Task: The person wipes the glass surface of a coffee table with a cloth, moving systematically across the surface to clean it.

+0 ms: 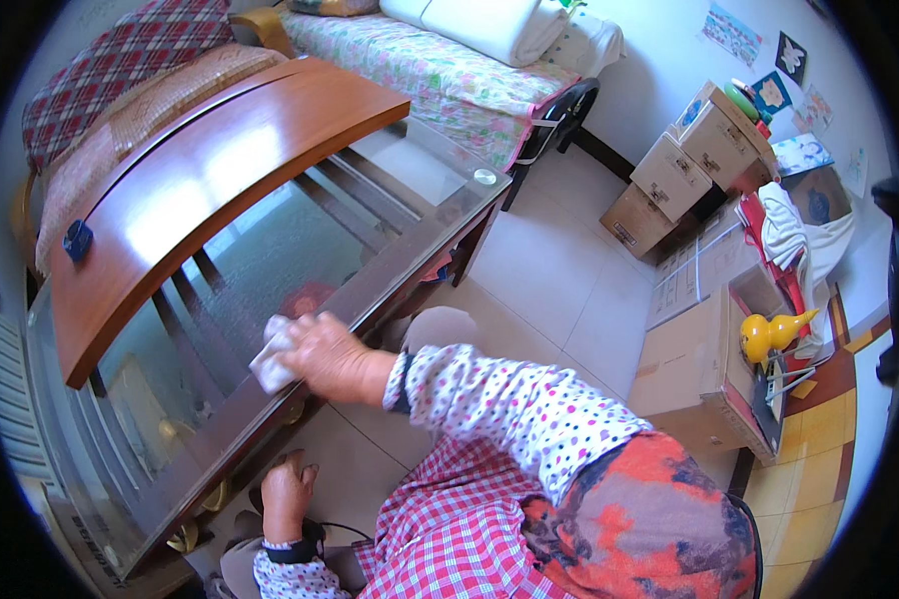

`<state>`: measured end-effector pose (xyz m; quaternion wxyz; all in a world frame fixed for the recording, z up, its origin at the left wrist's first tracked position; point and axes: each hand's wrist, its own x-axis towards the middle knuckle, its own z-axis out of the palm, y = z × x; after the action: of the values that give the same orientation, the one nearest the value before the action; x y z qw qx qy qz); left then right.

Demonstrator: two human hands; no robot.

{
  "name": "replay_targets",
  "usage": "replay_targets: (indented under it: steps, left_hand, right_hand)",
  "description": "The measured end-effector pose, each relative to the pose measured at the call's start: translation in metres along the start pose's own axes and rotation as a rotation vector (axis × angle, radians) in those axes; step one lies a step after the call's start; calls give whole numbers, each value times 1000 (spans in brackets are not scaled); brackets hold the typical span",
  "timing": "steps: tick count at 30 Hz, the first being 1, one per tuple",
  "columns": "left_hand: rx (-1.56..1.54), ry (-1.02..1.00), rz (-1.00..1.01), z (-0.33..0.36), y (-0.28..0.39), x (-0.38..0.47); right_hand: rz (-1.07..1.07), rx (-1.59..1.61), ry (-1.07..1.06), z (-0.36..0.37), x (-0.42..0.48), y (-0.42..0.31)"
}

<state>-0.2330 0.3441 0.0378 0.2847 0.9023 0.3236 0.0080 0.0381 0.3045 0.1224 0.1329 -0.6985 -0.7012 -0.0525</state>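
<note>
My right hand (333,359) presses a crumpled white cloth (272,358) onto the front edge of a glass-topped coffee table (270,232). Dark slats show through the glass, and a reddish reflection or object appears just beyond the cloth. Below the table's front edge, my left hand (286,490) hangs near my knee with thumb and fingers apart; nothing is seen in it. A glossy brown wooden board (232,172) lies along the far side of the glass. On the board's left end sits a small dark blue faceted container (78,239).
Behind the table are a seat with a plaid cover (127,75) and a bed with a floral cover (419,82). Stacked cardboard boxes (674,172) line the right wall. A yellow gourd ornament (768,335) tops a nearer box (682,367). Tiled floor (547,247) lies between.
</note>
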Motion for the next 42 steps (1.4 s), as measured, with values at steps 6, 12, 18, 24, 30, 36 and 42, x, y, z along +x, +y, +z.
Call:
replay_targets:
  steps: [6, 12, 18, 24, 30, 36, 42]
  left_hand:
    - [-90, 118, -111, 9, 17, -8]
    - [21, -45, -233, 50, 13, -13]
    - [-9, -189, -318, 72, 10, -14]
    - [-9, -173, -333, 83, -4, -21]
    - [33, -220, -335, 101, -20, -19]
    - [-17, -275, -185, 140, -59, -11]
    - [-63, -22, -165, 77, 8, 12]
  right_hand:
    - [354, -179, -17, -44, -48, 168]
    - [681, -259, 28, -68, -91, 290]
    - [795, -315, 101, -69, -104, 359]
    - [927, -300, 101, -70, -100, 401]
    - [847, -326, 120, -71, -104, 390]
    - [728, -319, 37, -82, -123, 367]
    - [664, -352, 1, -77, -78, 405]
